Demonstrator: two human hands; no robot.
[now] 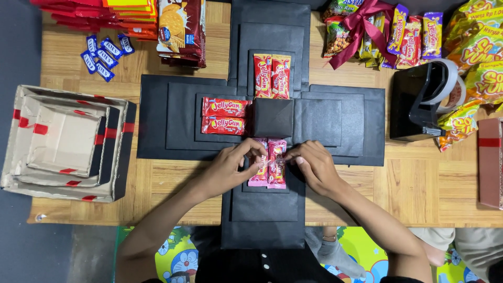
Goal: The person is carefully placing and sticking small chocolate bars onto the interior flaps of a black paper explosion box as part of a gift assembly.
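The landmark here is a small black cube box (272, 118), which stands closed at the centre of a black cross-shaped unfolded box (319, 123) with stepped layers of panels. On the panel behind the cube lie two red candy packets (272, 76) side by side. On the panel to the left of the cube lie two more red packets (225, 116), one above the other. On the panel in front of the cube lie two pink candy packets (268, 163), side by side and touching each other.

The left hand (230, 169) comes from the near left and its fingertips press on the left pink packet; the fingers are bent together, pinching at its upper part. The right hand (313, 165) comes from the near right, with fingers curled, and pinches the edge of the right pink packet. Both forearms are bare.

Far left of the cube, a set of nested cardboard lids (63, 144) with red tape pieces lies open and holds nothing. To the right of the cube stands a black tape dispenser (419, 102). Behind it is a bundle of snacks with a dark red ribbon (361, 23). All lies on a wooden table (419, 183); below the near edge, a colourful cartoon mat (178, 257) is visible.
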